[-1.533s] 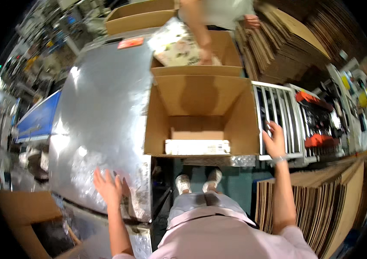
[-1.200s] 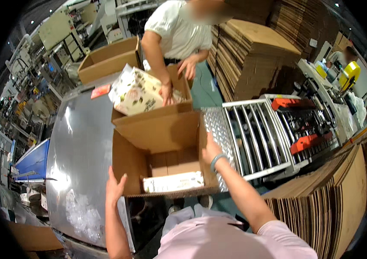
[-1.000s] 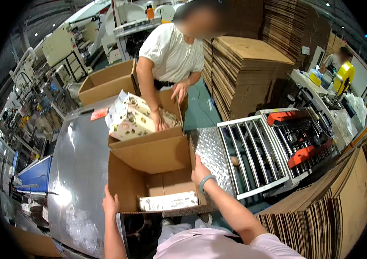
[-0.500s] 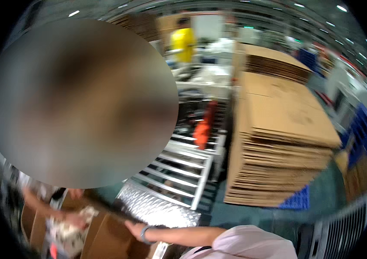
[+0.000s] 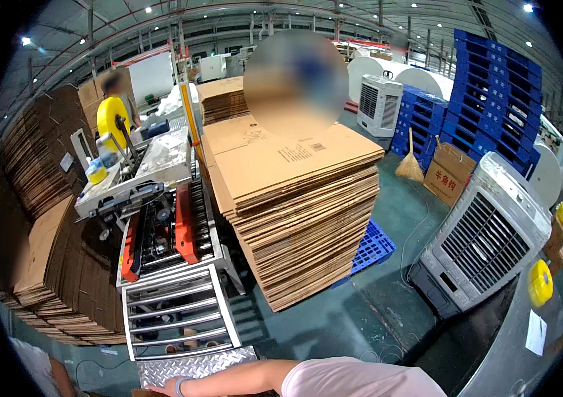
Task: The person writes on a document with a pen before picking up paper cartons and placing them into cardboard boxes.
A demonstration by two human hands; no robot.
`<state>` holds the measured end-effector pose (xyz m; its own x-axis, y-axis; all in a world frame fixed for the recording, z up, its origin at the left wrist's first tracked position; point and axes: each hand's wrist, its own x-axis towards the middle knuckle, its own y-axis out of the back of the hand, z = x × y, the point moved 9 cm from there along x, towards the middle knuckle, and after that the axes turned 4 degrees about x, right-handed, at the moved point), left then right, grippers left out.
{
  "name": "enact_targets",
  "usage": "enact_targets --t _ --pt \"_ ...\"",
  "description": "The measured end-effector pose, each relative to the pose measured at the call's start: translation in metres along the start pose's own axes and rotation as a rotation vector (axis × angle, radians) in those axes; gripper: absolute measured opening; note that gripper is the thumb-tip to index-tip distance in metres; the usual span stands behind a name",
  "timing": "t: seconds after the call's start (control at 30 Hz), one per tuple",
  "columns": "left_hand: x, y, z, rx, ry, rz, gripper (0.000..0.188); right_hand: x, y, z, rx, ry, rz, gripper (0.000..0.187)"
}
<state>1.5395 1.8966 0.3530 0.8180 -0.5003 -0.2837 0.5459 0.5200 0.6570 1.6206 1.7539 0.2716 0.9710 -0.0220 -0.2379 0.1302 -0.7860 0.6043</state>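
My right forearm reaches in from the lower edge, out of a pale pink sleeve, with a grey band on the wrist. My right hand is at the very bottom, by the near edge of the diamond-patterned metal plate. A finger points left beside a sliver of brown cardboard. The lower edge cuts off most of this hand, so its grip is hidden. My left hand is out of view. Beyond the plate runs a roller conveyor with metal rollers.
A tall stack of flat cartons stands right of the conveyor on a blue pallet. More flat cartons stand left. A taping machine lies beyond. Right are an air cooler and a broom. Another person's sleeve shows lower left.
The view has swung right. My right hand now sits lower and farther left in view. The open box and the other person's hands in it have left the picture.
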Motion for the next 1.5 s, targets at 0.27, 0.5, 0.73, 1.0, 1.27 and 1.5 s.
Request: enact_targets --t 0.27,0.5,0.73,1.0,1.27,1.5 --pt "-0.133 0.035 -0.185 -0.359 0.524 0.215 0.039 -0.051 0.057 -0.059 0.133 -0.032 0.069 0.062" --pt "-0.207 0.008 -0.203 -0.821 0.637 0.488 0.043 -0.042 0.034 -0.049 -0.666 0.169 -0.203 0.094" --pt "-0.219 -0.001 -0.196 -0.774 0.701 0.463 0.044 -0.043 0.024 -0.053 -0.682 0.293 -0.217 0.098" --pt "-0.202 0.007 -0.201 -0.501 0.810 0.500 0.046 -0.043 0.042 -0.040 -0.628 0.373 -0.187 0.104" --pt "-0.208 0.001 -0.208 -0.633 0.785 0.512 0.045 -0.048 0.041 -0.051 -0.570 0.465 -0.165 0.103" --pt "-0.198 0.005 -0.221 -0.399 0.740 0.548 0.049 -0.042 0.039 -0.050 -0.511 0.497 -0.136 0.104"
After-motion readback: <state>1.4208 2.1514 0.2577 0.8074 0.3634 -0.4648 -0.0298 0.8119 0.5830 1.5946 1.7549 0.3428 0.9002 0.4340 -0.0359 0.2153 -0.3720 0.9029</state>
